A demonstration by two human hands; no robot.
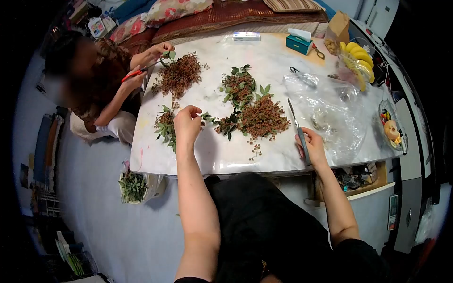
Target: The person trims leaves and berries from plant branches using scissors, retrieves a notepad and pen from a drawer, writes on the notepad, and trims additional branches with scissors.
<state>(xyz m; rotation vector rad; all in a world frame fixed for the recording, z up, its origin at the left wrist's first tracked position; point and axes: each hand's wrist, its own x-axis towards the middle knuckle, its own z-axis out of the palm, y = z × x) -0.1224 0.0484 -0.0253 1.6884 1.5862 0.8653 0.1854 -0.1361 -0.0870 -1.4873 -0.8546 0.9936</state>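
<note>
My left hand [188, 123] is raised over the table with its fingers curled together. Green leaves [205, 117] show right at its fingertips; whether they are pinched or lie behind is hard to tell. In my right hand [312, 146] is a knife [303, 144] with a grey handle, its narrow blade pointing up and away from me. Between my hands lies a heap of brownish-red berry clusters [263, 118], with leafy berry sprigs [239, 87] just behind it. Leafy cuttings [165, 126] lie left of my left hand, partly hidden by it.
Across the left corner, a person's hand [134, 80] holds red-handled scissors [133, 74] beside another berry heap [181, 75]. Clear plastic bags [335, 122], bananas [361, 59] and a tissue box [299, 45] stand right. A bin of leaves [133, 187] and an open drawer [354, 188] sit below.
</note>
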